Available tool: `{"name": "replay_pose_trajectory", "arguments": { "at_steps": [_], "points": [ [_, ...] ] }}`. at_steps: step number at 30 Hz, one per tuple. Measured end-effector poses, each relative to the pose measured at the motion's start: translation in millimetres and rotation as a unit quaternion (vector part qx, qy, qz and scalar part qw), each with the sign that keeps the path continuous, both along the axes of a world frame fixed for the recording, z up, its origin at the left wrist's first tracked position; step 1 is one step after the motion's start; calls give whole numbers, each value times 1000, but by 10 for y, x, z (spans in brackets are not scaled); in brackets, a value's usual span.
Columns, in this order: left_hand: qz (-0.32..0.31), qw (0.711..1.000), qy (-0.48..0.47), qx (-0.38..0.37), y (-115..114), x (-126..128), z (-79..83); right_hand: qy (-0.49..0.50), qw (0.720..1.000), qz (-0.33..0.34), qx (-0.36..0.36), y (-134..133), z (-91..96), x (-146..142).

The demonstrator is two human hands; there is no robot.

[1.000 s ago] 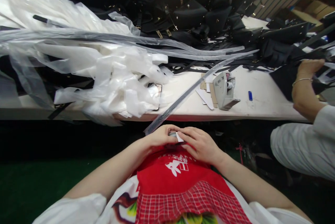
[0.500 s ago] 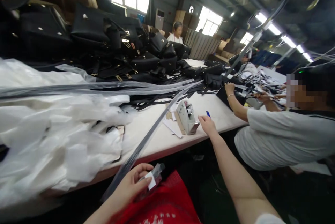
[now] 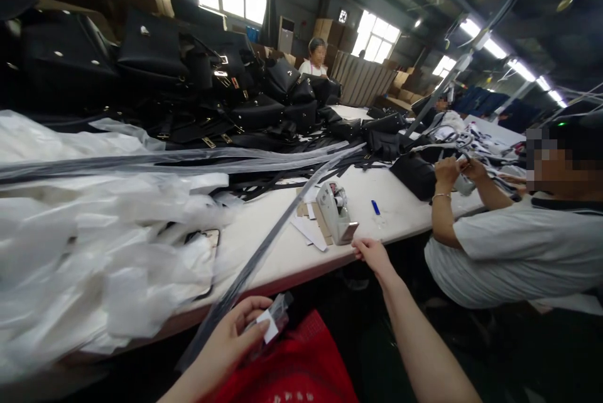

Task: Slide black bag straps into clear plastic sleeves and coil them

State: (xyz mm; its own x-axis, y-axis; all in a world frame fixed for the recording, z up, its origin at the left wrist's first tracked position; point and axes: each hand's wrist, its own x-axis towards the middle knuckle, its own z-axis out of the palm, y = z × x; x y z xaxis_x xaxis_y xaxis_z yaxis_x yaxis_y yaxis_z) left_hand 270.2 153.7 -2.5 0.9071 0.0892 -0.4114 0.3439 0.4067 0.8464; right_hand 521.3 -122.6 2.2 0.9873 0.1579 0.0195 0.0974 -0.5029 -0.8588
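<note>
My left hand (image 3: 235, 331) is closed on the folded end of a clear plastic sleeve (image 3: 282, 307), with a small white paper piece (image 3: 268, 326) under the thumb. A long dark strap in clear plastic (image 3: 271, 246) runs from the table down past that wrist; whether it joins the held end is hidden. At the table's front edge, my right hand (image 3: 374, 257) has thumb and fingers pinched together just in front of a grey tape dispenser (image 3: 328, 205). Anything between those fingertips is too small to make out. Cardboard and white paper (image 3: 308, 230) lie beside the dispenser.
White wrapping sheets (image 3: 127, 265) heap up at left, with a phone-like object (image 3: 214, 258) at their edge. Black bags (image 3: 151, 54) pile behind. A blue object (image 3: 375, 207) lies right of the dispenser. A co-worker in a grey shirt (image 3: 509, 246) works at right.
My right hand has moved down and slightly left, from beside the blue object to the table edge. The co-worker's hand has left the black bag and moved right. My left hand keeps its hold.
</note>
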Motion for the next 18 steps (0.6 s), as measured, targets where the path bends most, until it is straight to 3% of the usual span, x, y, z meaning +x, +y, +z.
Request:
{"name": "replay_pose_trajectory", "arguments": {
  "at_steps": [5,11,18],
  "points": [
    [-7,998,-39,40,-40,174,84,72,994,70,37,311,138,-585],
    [53,982,-102,150,-124,317,111,184,942,236,154,969,310,-1381],
    [99,971,-121,178,-39,226,103,211,935,257,122,1209,155,-1534]
  ]
}}
